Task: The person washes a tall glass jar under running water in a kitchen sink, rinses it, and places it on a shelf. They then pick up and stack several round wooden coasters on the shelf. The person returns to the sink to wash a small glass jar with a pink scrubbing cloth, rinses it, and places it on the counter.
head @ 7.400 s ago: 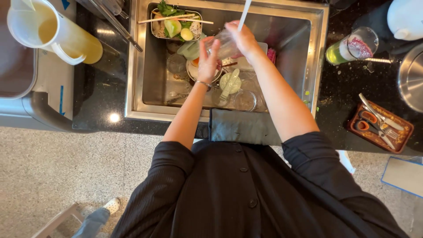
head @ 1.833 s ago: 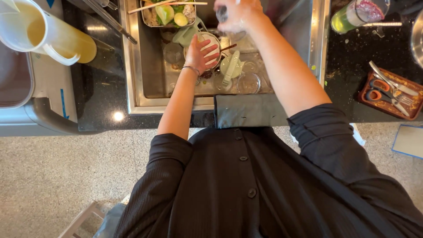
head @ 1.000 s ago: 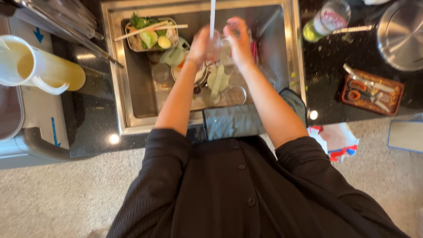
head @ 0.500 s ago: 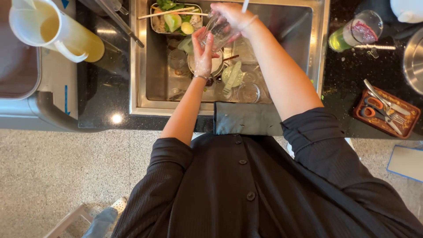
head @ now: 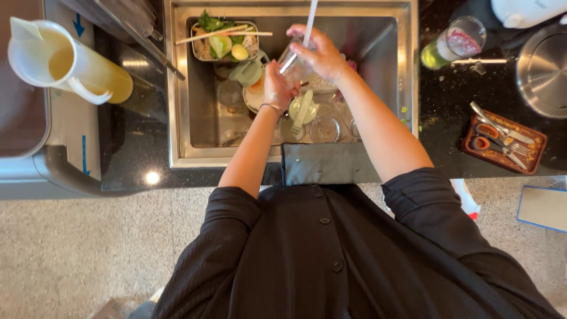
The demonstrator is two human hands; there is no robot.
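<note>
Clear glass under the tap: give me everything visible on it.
The clear glass is a see-through tumbler, tilted on its side over the steel sink, high above the dishes lying in the basin. The right hand grips it from above; the left hand meets it from below, at its lower end. A thin stream of water falls onto it from the top of the picture. Whether anything is inside cannot be told.

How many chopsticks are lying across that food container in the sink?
2: both chopsticks lie side by side across the top of the food container at the sink's back left. More may hide under dishes.
</note>
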